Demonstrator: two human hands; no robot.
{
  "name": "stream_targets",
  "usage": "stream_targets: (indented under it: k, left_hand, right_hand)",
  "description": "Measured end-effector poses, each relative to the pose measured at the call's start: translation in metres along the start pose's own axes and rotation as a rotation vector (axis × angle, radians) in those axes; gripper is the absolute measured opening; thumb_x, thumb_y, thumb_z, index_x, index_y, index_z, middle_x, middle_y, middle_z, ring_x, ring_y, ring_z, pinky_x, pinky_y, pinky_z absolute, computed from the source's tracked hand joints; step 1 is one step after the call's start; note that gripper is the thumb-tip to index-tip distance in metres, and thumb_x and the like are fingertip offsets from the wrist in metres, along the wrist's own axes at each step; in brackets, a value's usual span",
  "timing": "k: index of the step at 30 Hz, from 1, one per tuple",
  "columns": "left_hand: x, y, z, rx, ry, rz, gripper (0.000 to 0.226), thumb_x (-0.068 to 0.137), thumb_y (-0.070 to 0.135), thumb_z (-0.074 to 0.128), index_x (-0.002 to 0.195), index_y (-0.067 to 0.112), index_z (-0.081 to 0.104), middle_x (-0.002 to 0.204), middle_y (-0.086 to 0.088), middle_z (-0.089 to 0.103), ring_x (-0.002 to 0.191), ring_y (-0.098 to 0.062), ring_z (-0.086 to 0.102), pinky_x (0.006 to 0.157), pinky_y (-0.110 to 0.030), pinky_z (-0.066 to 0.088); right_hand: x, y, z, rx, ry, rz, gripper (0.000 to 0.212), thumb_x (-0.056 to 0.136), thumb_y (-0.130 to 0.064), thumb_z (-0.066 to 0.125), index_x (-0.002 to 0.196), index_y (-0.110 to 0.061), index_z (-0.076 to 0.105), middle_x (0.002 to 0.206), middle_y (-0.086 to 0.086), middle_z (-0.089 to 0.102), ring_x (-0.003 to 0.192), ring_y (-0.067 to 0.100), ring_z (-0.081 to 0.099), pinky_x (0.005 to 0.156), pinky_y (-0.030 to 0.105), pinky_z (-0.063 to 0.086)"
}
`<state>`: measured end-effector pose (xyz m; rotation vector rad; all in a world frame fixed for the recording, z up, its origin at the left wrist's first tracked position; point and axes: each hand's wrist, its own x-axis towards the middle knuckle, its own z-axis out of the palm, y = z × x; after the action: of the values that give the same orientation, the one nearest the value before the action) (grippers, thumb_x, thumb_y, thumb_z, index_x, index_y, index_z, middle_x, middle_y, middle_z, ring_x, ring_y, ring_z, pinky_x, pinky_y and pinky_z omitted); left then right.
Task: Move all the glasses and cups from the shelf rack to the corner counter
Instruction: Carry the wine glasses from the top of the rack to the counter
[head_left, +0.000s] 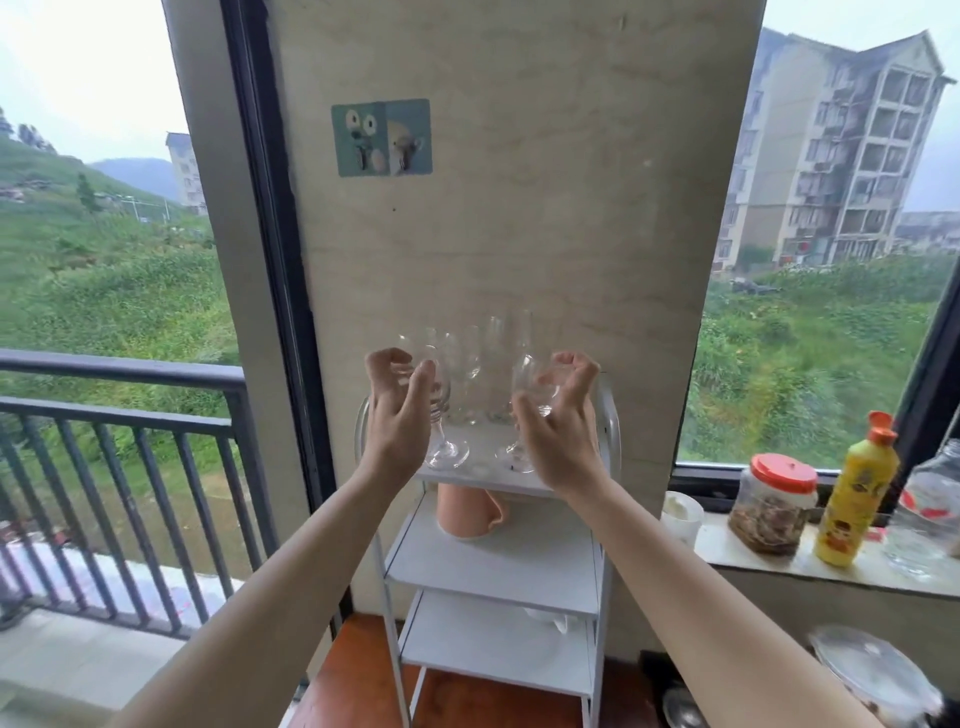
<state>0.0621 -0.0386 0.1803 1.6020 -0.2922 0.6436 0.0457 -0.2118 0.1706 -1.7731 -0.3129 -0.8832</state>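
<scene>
A narrow white shelf rack (493, 566) stands against the wall pillar. Several clear stemmed glasses stand on its top tier. My left hand (400, 410) curls around the bowl of the left front glass (447, 454), fingers and thumb apart, and the glass's foot rests on the shelf. My right hand (561, 421) cups the right front glass (514, 460) the same way, its foot also down. Taller glasses (493, 358) stand behind them. A pink cup (462, 512) sits upside down on the second tier. A white object (545, 618) lies on the third tier, mostly hidden.
To the right, a window ledge (753, 561) holds a white cup (680, 512), a red-lidded jar (774, 504), a yellow bottle (857, 493) and a glass jar (930, 514). A dark balcony railing (119, 415) is behind the window at left. A lidded dish (872, 670) sits low right.
</scene>
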Motion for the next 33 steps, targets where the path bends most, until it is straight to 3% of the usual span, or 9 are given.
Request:
stream_targets:
  k: [2,7,10,15,20,24,29,31,33]
  left_hand:
    - [-0.016,0.011,-0.01,-0.081,-0.011,0.051,0.028,0.093,0.041,0.049,0.116,0.029,0.038,0.105,-0.007,0.057,0.092,-0.026,0.068,0.085,-0.047,0.056]
    - [-0.073,0.014,-0.032,-0.221,-0.039,0.128,0.034,0.091,0.038,0.052,0.121,0.027,0.04,0.104,-0.018,0.054,0.081,-0.018,0.065,0.069,-0.031,0.055]
    - [-0.12,-0.011,-0.039,-0.255,-0.053,0.081,0.04,0.09,0.034,0.053,0.123,0.011,0.045,0.1,-0.002,0.058,0.083,-0.016,0.063,0.066,-0.028,0.052]
    - [-0.192,-0.05,-0.017,-0.334,-0.212,-0.05,0.024,0.09,0.027,0.054,0.114,0.024,0.049,0.096,0.007,0.057,0.081,-0.018,0.055,0.063,-0.03,0.046]
    - [-0.245,-0.037,0.048,-0.365,-0.425,-0.114,0.045,0.088,0.035,0.057,0.123,0.012,0.042,0.101,-0.005,0.052,0.083,-0.017,0.053,0.064,-0.033,0.046]
    - [-0.294,0.012,0.113,-0.483,-0.572,-0.11,0.043,0.085,0.034,0.058,0.122,0.017,0.044,0.102,-0.004,0.054,0.091,-0.021,0.055,0.077,-0.037,0.047]
    - [-0.371,0.089,0.196,-0.622,-0.799,-0.094,0.038,0.089,0.017,0.061,0.121,0.015,0.041,0.101,0.007,0.056,0.086,-0.004,0.056,0.076,-0.024,0.049]
    - [-0.406,0.12,0.226,-0.626,-0.878,-0.06,0.042,0.089,0.015,0.063,0.123,0.01,0.039,0.099,0.014,0.06,0.082,-0.002,0.057,0.074,-0.022,0.05]
    - [-0.456,0.159,0.258,-0.636,-0.951,-0.034,0.049,0.085,0.024,0.068,0.124,0.011,0.041,0.105,0.003,0.061,0.083,-0.009,0.058,0.074,-0.026,0.05]
  right_hand:
    - [-0.007,-0.008,-0.002,0.029,0.02,-0.038,0.044,0.081,-0.026,0.055,0.117,-0.024,0.029,0.118,0.013,0.054,0.083,0.028,0.066,0.061,0.022,0.048]
    - [-0.053,-0.019,-0.009,0.029,0.086,-0.157,0.049,0.079,-0.018,0.054,0.123,-0.014,0.034,0.107,0.008,0.058,0.083,0.01,0.061,0.068,0.015,0.046]
    - [-0.1,-0.01,-0.022,0.015,0.102,-0.149,0.049,0.079,-0.019,0.052,0.125,-0.013,0.034,0.11,0.01,0.056,0.09,0.009,0.06,0.073,0.021,0.05]
    - [-0.194,0.02,-0.071,-0.142,0.107,0.005,0.049,0.082,-0.022,0.053,0.123,-0.004,0.037,0.108,-0.008,0.059,0.084,0.006,0.06,0.065,0.028,0.052]
    - [-0.257,0.02,-0.162,-0.317,0.209,0.142,0.05,0.083,-0.026,0.055,0.125,-0.005,0.037,0.105,-0.01,0.055,0.087,-0.002,0.06,0.067,0.019,0.051]
    - [-0.29,-0.009,-0.252,-0.423,0.383,0.178,0.047,0.081,-0.026,0.059,0.123,-0.02,0.038,0.108,-0.01,0.056,0.088,0.002,0.061,0.074,0.031,0.053]
    - [-0.341,-0.059,-0.37,-0.533,0.534,0.156,0.045,0.082,-0.026,0.057,0.122,-0.025,0.038,0.111,-0.028,0.055,0.088,-0.001,0.062,0.073,0.019,0.052]
    - [-0.367,-0.08,-0.418,-0.554,0.593,0.16,0.045,0.081,-0.027,0.057,0.122,-0.029,0.04,0.115,-0.022,0.056,0.09,0.007,0.064,0.074,0.028,0.054]
    - [-0.406,-0.106,-0.477,-0.632,0.641,0.15,0.05,0.082,-0.028,0.058,0.126,-0.038,0.038,0.117,-0.019,0.057,0.097,0.011,0.064,0.077,0.029,0.054]
